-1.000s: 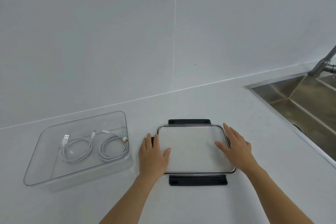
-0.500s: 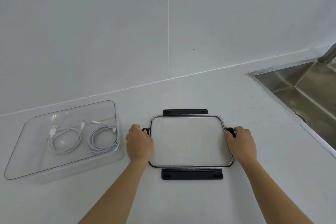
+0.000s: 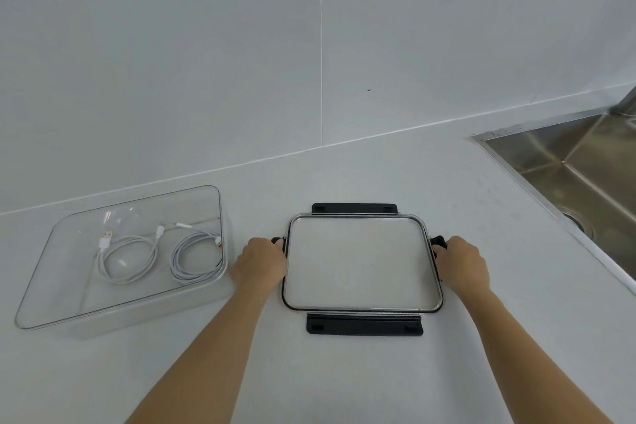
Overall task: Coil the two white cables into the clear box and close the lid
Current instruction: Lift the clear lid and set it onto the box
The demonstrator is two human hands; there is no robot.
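Both hands have dropped from flat on top of the lid to its short edges since a second ago; little change over the last half second. Left hand (image 3: 262,260) is curled on the lid (image 3: 361,262) at its 9 o'clock edge, right hand (image 3: 461,262) curled on the 3 o'clock edge. Fingertips are tucked out of sight on both, so exact grip under the rim is unclear. Side latches are mostly covered by the hands; only small black bits show above the knuckles. Black latch flaps at 12 and 6 o'clock lie splayed flat on the white surface (image 3: 481,337). Can't tell whether the lid is lifted or resting.

Clear box (image 3: 41,299) sits well apart at 9 o'clock from the lid, open-topped. Two coiled white cables lie inside, side by side: left cable (image 3: 129,260), right cable (image 3: 194,260). Connector types are too small to read. Box walls are hard to trace against the surface.

Steel sink (image 3: 568,162) at 2 o'clock, cut off by the frame edge.
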